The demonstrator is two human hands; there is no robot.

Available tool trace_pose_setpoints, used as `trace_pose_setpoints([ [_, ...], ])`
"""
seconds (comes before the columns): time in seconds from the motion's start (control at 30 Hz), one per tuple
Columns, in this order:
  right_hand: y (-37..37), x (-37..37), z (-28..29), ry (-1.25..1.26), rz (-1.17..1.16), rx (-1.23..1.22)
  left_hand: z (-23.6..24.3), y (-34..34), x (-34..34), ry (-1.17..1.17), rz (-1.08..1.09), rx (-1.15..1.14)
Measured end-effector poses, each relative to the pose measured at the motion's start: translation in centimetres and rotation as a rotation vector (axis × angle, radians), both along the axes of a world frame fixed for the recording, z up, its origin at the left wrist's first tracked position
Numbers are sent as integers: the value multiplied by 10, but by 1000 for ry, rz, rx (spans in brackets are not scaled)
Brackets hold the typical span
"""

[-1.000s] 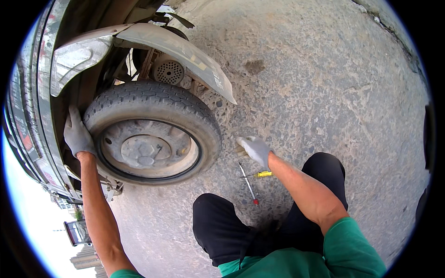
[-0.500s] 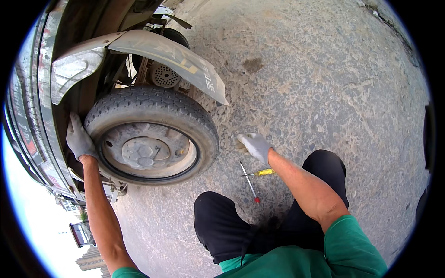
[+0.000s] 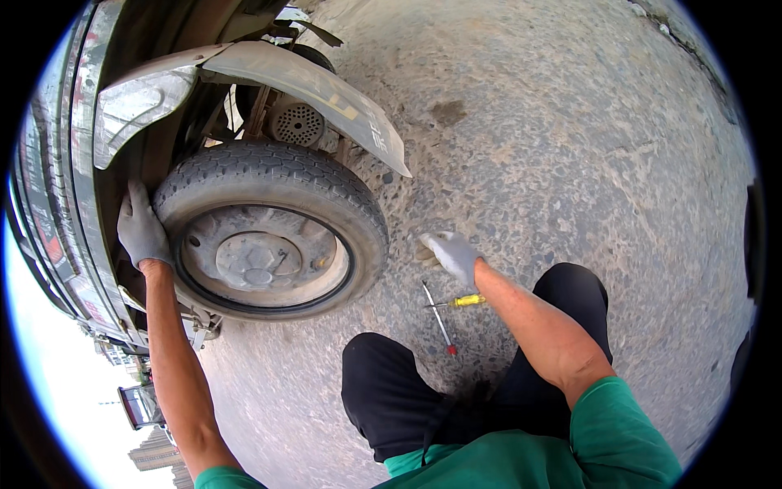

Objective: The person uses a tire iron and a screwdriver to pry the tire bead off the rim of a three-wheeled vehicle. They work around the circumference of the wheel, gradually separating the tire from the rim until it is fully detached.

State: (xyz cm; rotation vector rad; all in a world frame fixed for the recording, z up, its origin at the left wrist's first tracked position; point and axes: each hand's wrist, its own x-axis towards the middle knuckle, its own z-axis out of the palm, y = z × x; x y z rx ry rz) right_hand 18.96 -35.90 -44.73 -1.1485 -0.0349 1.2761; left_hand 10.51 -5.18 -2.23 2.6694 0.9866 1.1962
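Note:
My left hand [image 3: 142,227], in a pale grey glove, lies against the side of a worn black tyre [image 3: 371,231], fingers stretched out between the tread and the vehicle's body. The tyre sits on a dusty steel wheel with a round hub [image 3: 258,257]. Off the tyre's right side, my gloved right hand [image 3: 448,253] hovers over the ground with its fingers curled together; whether anything small is inside is hidden. Below that hand, a yellow-handled screwdriver [image 3: 467,301] lies across a thin metal rod with a red end [image 3: 440,318].
A curved grey mudguard [image 3: 314,85] arches above the tyre. Behind it shows a round perforated metal part [image 3: 296,123]. The vehicle's scuffed side [image 3: 73,187] rises at the left. Rough concrete [image 3: 538,163] spreads to the right, and my bent knees are at the bottom.
The wheel and vehicle appear slightly higher and farther right in the view. My left hand stays against the tyre, and my right hand has barely moved.

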Motion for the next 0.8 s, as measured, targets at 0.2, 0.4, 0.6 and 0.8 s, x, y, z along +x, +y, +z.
trace_pose_setpoints([
  [0.2, -2, -2, 6, -44, 22, -13, 0, -1, -5, -27, 47, 23],
  [0.4, -4, -3, 9, -15, -29, 15, 1, 0, -6, -1, 31, -65],
  [0.6, -3, -7, 9, -81, 55, -80, -4, 10, -11, -42, 24, 37],
  [0.8, 0, -13, 0, -59, 83, -58, -4, 12, -17, -65, 39, 23],
])
